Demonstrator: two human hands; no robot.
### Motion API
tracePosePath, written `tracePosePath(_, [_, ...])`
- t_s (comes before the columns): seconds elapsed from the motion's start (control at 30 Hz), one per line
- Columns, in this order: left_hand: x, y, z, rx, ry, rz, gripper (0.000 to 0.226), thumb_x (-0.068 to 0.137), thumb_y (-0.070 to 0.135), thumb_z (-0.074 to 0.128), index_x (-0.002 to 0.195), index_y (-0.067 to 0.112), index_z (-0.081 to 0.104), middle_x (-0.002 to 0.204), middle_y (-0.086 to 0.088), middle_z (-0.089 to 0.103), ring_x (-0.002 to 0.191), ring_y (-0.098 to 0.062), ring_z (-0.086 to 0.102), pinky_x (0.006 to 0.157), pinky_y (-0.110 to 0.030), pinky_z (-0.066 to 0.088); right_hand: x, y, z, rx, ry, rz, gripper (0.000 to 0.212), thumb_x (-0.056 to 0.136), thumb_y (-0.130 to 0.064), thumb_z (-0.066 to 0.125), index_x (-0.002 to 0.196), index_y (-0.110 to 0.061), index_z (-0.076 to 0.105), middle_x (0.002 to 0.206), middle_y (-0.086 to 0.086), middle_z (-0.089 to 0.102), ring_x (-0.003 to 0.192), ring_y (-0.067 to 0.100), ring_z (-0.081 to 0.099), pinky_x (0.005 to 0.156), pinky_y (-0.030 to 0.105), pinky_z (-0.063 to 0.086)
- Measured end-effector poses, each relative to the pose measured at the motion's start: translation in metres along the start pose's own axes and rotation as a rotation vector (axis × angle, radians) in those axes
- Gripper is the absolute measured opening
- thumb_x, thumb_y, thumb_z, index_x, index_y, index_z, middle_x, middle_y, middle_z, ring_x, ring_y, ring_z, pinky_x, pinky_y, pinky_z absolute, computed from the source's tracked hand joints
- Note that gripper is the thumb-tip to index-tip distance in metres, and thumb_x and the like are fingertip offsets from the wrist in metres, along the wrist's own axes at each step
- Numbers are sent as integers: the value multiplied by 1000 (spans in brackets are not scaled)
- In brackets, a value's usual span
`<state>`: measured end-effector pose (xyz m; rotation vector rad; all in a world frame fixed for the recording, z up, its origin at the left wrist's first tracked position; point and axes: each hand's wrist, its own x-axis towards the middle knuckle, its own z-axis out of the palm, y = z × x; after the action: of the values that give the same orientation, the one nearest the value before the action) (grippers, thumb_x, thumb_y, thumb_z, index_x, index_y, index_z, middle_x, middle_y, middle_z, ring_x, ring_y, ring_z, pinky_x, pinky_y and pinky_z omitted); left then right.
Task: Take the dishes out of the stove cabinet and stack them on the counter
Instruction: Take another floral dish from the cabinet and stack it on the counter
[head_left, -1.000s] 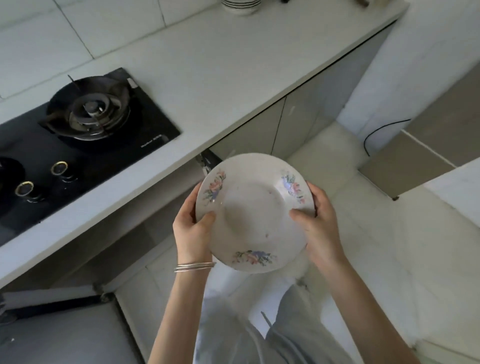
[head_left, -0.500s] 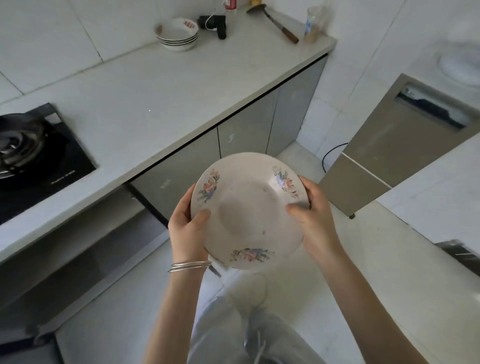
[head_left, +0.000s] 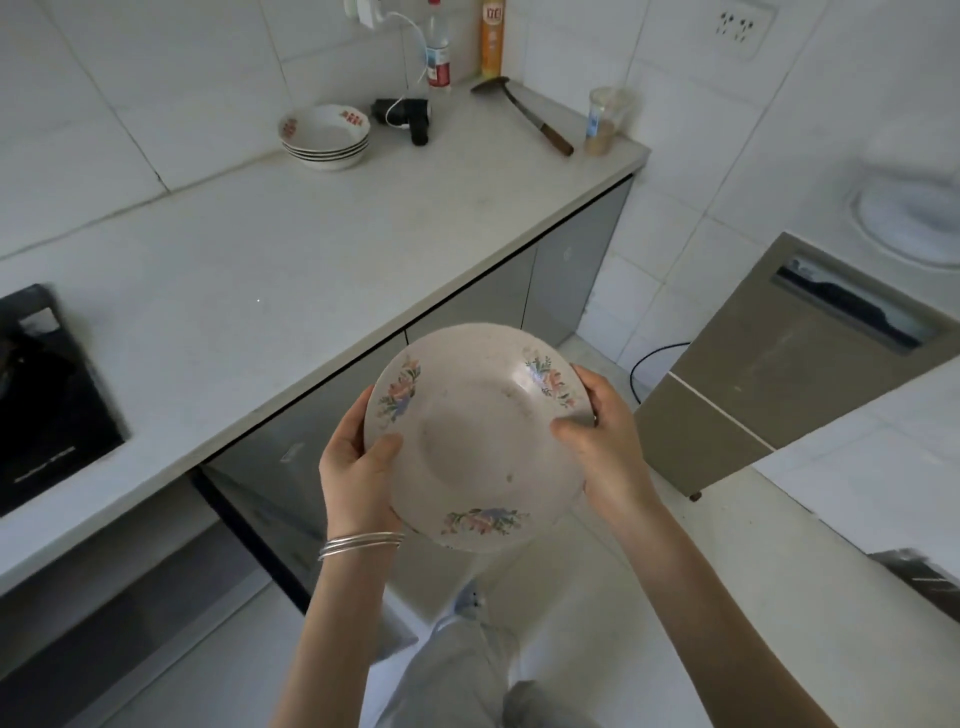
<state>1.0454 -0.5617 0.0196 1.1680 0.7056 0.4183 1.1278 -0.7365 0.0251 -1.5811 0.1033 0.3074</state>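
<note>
A large white bowl with flower prints (head_left: 475, 436) is held in the air in front of the counter edge, tilted toward me. My left hand (head_left: 358, 467) grips its left rim, thumb inside. My right hand (head_left: 602, 441) grips its right rim the same way. On the white counter (head_left: 270, 280), at the back by the wall, stands a stack of several white bowls with red marks (head_left: 326, 136). The open stove cabinet (head_left: 130, 597) is at the lower left, under the black stove (head_left: 47, 395).
At the counter's far end lie a black device with a white cable (head_left: 408, 115), a ladle with a wooden handle (head_left: 524, 115), a plastic cup (head_left: 605, 122) and two bottles (head_left: 491, 39). A brown appliance (head_left: 779, 374) stands on the floor to the right.
The view has swung right along the counter, away from the stove. The stack of bowls at the back has come into view. Both hands keep the same hold on the bowl.
</note>
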Motion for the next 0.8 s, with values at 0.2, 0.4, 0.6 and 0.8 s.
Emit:
tracePosePath(0.2, [61,21,19,-44,-4,32,52,77,-16,44,114,14,63,102,-3,70,89,-20,67,74,-36,57,61,-26,27,-20,-33,-30,57,71,14,49,113,-22,59,104,2,68,93,21,66,73,40,57])
tracePosePath(0.4, [108,33,25,-33,44,57,52,65,1,51,113,18,64,109,-6,68,97,-26,64,76,-41,56,112,-48,56,-24,-104,-56,57,72,19,45,97,-30,60,95,0,68,83,15,66,64,29,55])
tracePosePath(0.6, [160,44,48,-23,126,98,45,72,-4,53,108,20,63,106,-5,67,94,-24,64,73,-39,57,187,-52,80,-41,-215,-41,58,69,18,46,110,-19,62,100,8,69,90,26,66,73,40,55])
tracePosePath(0.8, [222,45,92,-11,238,116,51,64,4,54,112,18,62,106,-5,67,96,-26,64,74,-41,57,278,-72,89,2,-298,-16,61,70,23,42,101,-27,59,97,3,68,81,13,65,63,25,51])
